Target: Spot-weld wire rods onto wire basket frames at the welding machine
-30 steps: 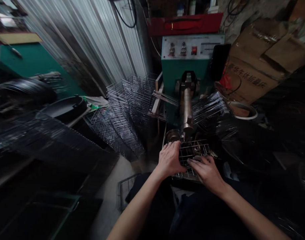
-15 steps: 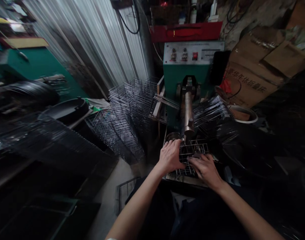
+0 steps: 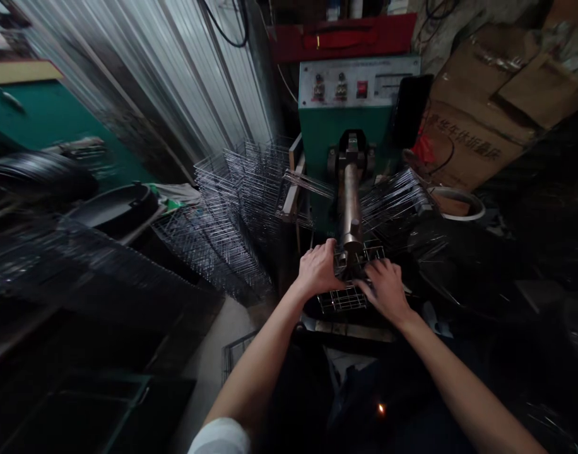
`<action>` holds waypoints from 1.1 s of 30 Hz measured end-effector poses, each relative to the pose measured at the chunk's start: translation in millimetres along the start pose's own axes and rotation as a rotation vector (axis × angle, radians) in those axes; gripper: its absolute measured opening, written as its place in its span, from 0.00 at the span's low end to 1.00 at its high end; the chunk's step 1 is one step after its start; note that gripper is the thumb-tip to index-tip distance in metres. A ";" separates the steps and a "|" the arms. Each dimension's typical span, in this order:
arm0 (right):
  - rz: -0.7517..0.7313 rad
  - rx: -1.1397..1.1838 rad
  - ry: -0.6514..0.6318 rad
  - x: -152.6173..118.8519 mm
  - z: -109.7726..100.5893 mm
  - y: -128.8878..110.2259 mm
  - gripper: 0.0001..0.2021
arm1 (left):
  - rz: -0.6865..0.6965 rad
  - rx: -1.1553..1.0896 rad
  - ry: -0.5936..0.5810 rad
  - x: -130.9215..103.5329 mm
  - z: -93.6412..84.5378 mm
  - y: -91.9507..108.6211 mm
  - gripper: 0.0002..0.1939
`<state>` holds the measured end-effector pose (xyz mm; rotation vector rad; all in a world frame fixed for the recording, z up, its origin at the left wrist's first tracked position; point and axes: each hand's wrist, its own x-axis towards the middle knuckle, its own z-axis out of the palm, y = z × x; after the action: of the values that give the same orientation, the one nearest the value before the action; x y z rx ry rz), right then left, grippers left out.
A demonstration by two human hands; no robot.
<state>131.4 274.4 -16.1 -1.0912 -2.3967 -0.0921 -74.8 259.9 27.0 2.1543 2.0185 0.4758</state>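
Under the cylindrical metal arm (image 3: pixel 351 202) of a green spot-welding machine (image 3: pixel 317 135), a small wire grid piece (image 3: pixel 343 300) lies partly covered by my hands. My left hand (image 3: pixel 318 270) grips its left side, thumb pointing inward. On the other side my right hand (image 3: pixel 386 289) has its fingers curled onto the grid near the arm's tip. A small dark part seems to be by its fingertips, but I cannot make it out. An orange spark (image 3: pixel 381 409) glows low in front of my dark clothing.
Stacked wire racks (image 3: pixel 232 214) stand to the left. Bundled metal wires (image 3: pixel 388 198) and a white-rimmed bucket (image 3: pixel 478 208) lie right of the machine. Behind are a cardboard box (image 3: pixel 469 145) and a red shelf (image 3: pixel 346 36). A dark round pan (image 3: pixel 112 208) sits at far left.
Both hands and the wire grid have moved forward, further under the metal arm. My right hand has shifted toward the arm's tip. A spark has appeared, and the view has tilted slightly down.
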 end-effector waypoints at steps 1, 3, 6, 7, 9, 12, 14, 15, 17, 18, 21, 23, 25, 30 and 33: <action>0.004 0.003 0.004 2.5 -0.4 1.3 0.07 | 0.012 -0.001 -0.002 2.4 -0.4 -1.7 0.50; 0.005 0.017 0.012 6.0 -1.4 4.0 0.10 | 0.036 0.001 -0.009 6.6 -1.0 -4.8 0.49; 0.012 0.013 0.029 12.1 -0.4 9.2 0.11 | 0.025 0.023 -0.027 15.9 -3.2 -8.3 0.50; 0.011 0.004 0.028 15.2 0.6 11.0 0.10 | 0.017 0.033 -0.035 20.3 -4.4 -9.3 0.50; 0.014 -0.008 0.019 22.3 2.8 14.2 0.09 | 0.010 0.049 -0.049 29.4 -6.8 -10.9 0.52; 0.010 0.013 -0.004 30.0 3.8 18.0 0.09 | 0.031 0.058 -0.059 38.1 -7.9 -12.9 0.53; -0.004 0.035 -0.007 31.6 1.5 23.2 0.11 | 0.053 0.041 -0.061 39.3 -7.4 -15.5 0.54; -0.010 0.046 -0.004 32.4 -0.7 27.9 0.12 | 0.070 0.024 -0.064 39.6 -7.5 -17.9 0.56; 0.000 0.086 0.021 37.7 -6.2 42.7 0.13 | 0.110 -0.004 -0.074 42.4 -9.8 -25.4 0.62; 0.015 0.119 0.042 43.4 -9.0 52.3 0.14 | 0.122 -0.005 -0.075 46.0 -12.2 -30.7 0.63; 0.077 0.208 0.019 75.5 -14.2 83.3 0.13 | 0.091 0.088 -0.115 67.6 -23.0 -49.2 0.44; 0.097 0.226 -0.167 104.1 -13.8 99.7 0.14 | 0.061 0.160 -0.178 86.9 -29.3 -59.8 0.24; 0.083 0.246 -0.385 130.3 -11.5 110.6 0.13 | 0.081 0.177 -0.261 104.2 -32.1 -66.6 0.14; 0.018 0.312 -0.604 158.4 -1.7 126.0 0.11 | 0.205 0.133 -0.364 124.1 -22.0 -74.4 0.11; 0.031 0.326 -0.614 161.2 10.0 131.2 0.09 | 0.214 0.118 -0.329 132.2 -10.7 -76.6 0.11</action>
<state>133.0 476.8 32.1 -1.1075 -2.7735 0.7164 -144.8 396.1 29.1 2.3466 1.6886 0.0188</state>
